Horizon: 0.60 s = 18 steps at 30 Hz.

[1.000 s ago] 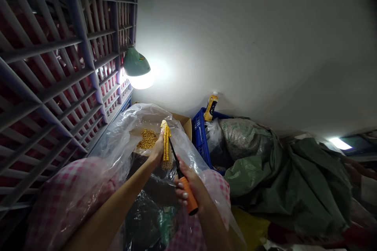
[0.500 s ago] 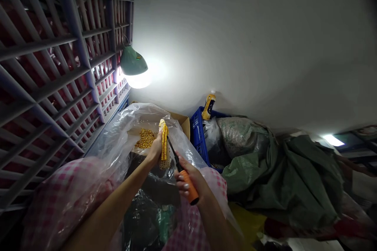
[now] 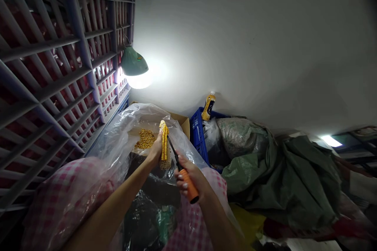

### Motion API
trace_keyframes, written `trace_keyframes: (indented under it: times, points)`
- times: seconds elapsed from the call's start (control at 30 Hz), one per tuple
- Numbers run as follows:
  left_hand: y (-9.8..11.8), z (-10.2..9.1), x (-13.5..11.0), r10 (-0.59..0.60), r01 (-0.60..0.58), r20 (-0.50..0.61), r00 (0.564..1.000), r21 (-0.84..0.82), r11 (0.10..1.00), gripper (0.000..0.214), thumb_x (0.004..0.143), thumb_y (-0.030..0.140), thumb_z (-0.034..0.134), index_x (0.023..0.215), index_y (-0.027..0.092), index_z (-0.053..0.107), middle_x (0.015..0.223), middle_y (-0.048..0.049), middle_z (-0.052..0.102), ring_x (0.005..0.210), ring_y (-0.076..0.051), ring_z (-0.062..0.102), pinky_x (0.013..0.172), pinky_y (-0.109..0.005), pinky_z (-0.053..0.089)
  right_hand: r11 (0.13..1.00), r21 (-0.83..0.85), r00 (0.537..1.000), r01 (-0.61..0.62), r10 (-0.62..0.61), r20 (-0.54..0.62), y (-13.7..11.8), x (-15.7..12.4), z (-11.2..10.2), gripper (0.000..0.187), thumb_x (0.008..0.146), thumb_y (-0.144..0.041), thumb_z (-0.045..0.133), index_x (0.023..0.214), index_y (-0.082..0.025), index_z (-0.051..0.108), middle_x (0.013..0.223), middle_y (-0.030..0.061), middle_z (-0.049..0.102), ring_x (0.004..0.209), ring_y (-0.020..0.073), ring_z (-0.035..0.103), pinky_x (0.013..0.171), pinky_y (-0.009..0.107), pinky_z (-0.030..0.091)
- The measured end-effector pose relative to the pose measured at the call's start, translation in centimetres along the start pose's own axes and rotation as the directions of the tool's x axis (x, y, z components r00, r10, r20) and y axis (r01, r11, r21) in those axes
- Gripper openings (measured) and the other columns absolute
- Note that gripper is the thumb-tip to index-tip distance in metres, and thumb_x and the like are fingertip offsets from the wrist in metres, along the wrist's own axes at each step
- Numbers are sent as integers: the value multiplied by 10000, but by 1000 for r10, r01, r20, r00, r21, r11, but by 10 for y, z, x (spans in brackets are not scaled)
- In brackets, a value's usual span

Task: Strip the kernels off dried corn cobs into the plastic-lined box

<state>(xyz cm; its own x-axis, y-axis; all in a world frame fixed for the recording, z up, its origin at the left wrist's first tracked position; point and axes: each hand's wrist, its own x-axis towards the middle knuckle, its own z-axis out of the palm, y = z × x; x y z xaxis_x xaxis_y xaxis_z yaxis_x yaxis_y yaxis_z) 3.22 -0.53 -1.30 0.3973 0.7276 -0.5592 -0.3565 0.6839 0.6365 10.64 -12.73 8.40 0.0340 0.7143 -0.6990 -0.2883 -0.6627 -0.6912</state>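
My left hand is closed around an ear of corn, which stands nearly upright over a plastic-lined box. Some rows of yellow kernels are still on the ear, while its right side and lower end look bare. In my right hand is a screwdriver with an orange handle and a dark shaft. The shaft slants up to the left, its tip at or close beside the ear's right side; contact is hard to tell. Loose corn kernels lie in the clear plastic bag behind my left hand.
A lit green lamp hangs by the tall slatted crate at left. Right of the cardboard box stands a blue crate with a yellow bottle and stuffed bags. Green cloth is heaped further right.
Both hands keep nearly the same place and the same hold on the corn and the screwdriver. The view has shifted very slightly.
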Motion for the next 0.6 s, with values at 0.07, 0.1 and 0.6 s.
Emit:
trace_keyframes:
  times: [0.07,0.1,0.6]
  points:
    - [-1,0,2,6,-6,4,1000,12,1000,472,770,614,472,715,156,570,478,16,520,395,-134,469,438,-263,405,956,-269,978,121,-161,-134,14,7,9,470,892,-394,403,1340,-253,385,447,-91,411,273,89,386,283,200,368]
    - [-1,-1,2,11,-11,1,1000,10,1000,457,785,597,464,751,156,577,504,17,534,419,-132,485,462,-259,420,910,-385,956,156,-236,-171,20,11,13,493,873,-399,438,1339,-245,399,442,-90,403,273,104,409,277,219,379]
    - [7,5,-9,-37,37,7,999,-65,997,461,791,611,425,667,179,531,439,26,476,384,-126,460,407,-247,399,859,-491,959,146,-244,-143,17,15,12,502,880,-376,413,1363,-247,368,467,-89,406,266,94,420,284,202,364]
